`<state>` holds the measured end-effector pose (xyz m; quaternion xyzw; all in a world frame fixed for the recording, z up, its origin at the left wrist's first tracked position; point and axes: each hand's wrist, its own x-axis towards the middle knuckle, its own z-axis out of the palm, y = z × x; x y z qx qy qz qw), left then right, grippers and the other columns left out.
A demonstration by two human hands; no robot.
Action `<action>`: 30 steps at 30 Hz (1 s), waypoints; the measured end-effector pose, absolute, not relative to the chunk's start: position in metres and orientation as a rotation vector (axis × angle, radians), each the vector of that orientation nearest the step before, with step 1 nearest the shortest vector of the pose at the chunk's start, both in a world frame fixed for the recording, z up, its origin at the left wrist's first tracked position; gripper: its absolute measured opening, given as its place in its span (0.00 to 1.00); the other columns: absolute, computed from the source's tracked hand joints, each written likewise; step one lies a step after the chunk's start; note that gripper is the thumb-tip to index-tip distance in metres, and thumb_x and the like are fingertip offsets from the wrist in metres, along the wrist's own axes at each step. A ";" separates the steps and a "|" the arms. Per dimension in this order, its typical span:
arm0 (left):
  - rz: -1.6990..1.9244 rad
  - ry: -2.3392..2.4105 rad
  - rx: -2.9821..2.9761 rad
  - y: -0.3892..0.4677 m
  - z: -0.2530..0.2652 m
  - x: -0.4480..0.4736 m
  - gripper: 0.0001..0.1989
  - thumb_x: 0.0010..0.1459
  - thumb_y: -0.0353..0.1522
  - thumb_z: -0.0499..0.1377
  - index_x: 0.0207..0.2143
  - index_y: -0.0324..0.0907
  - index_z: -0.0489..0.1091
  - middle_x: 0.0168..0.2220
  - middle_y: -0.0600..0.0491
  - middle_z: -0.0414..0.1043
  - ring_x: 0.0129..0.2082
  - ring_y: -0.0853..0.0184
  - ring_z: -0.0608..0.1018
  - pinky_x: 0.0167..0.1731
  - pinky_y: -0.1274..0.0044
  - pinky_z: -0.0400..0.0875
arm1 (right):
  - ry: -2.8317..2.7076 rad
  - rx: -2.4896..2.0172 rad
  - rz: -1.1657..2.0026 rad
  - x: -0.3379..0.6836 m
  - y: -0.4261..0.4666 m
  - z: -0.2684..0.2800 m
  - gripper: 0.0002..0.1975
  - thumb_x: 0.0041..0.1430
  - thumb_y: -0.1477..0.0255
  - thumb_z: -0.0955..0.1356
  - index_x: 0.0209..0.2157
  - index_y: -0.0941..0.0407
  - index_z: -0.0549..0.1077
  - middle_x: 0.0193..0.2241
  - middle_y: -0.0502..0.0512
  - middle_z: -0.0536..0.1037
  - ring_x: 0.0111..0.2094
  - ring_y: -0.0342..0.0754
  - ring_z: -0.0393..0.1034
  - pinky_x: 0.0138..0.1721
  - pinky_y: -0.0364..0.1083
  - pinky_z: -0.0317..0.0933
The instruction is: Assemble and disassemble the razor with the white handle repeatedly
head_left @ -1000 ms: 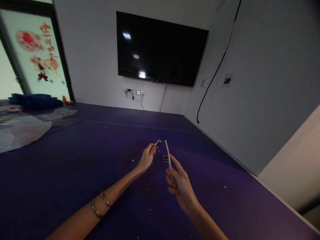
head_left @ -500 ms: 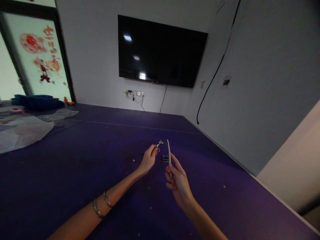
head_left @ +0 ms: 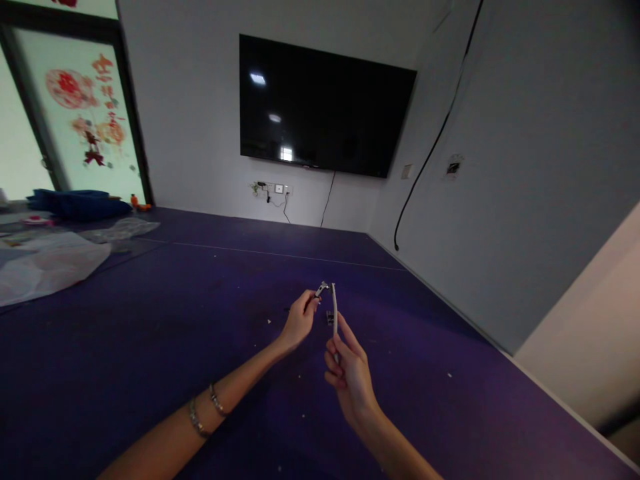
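A toothbrush (head_left: 335, 311) with a pale handle stands nearly upright in my right hand (head_left: 354, 377), its fingers closed around the lower handle. My left hand (head_left: 299, 325) pinches a small silvery tool (head_left: 321, 289) with an angled head; its exact kind is too small to make out. The toothbrush's dark bristles meet the head of that tool, or lie right beside it. Behind the toothbrush, a small dark patterned item (head_left: 329, 319) rests on the purple surface (head_left: 225, 300), partly hidden by the handle.
Several white crumbs dot the purple surface. To the far left lie clear plastic sheeting (head_left: 60, 263) and a dark blue cloth bundle (head_left: 80, 204). A television (head_left: 325, 107) hangs on the wall ahead, and a black cable (head_left: 425, 160) dangles at the right wall.
The toothbrush has moved slightly left, bringing its bristles to the silvery tool's head. My right hand shifted left with it; my left hand barely moved.
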<state>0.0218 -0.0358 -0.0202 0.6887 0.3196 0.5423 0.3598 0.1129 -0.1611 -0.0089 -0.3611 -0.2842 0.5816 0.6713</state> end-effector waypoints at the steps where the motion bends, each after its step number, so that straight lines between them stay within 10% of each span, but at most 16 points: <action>1: 1.404 0.823 1.772 -0.036 -0.020 0.021 0.10 0.58 0.36 0.50 0.33 0.40 0.66 0.23 0.57 0.62 0.24 0.71 0.65 0.26 0.80 0.59 | -0.635 -0.820 1.315 0.112 -0.163 -0.011 0.30 0.48 0.66 0.70 0.55 0.47 0.63 0.21 0.42 0.58 0.15 0.34 0.43 0.16 0.37 0.32; 30: 1.405 0.791 1.737 -0.040 -0.021 0.021 0.10 0.59 0.37 0.50 0.34 0.40 0.65 0.23 0.58 0.61 0.23 0.72 0.63 0.26 0.80 0.59 | -0.635 -0.746 1.298 0.109 -0.165 -0.009 0.29 0.50 0.68 0.69 0.55 0.48 0.61 0.22 0.43 0.59 0.16 0.33 0.43 0.15 0.36 0.32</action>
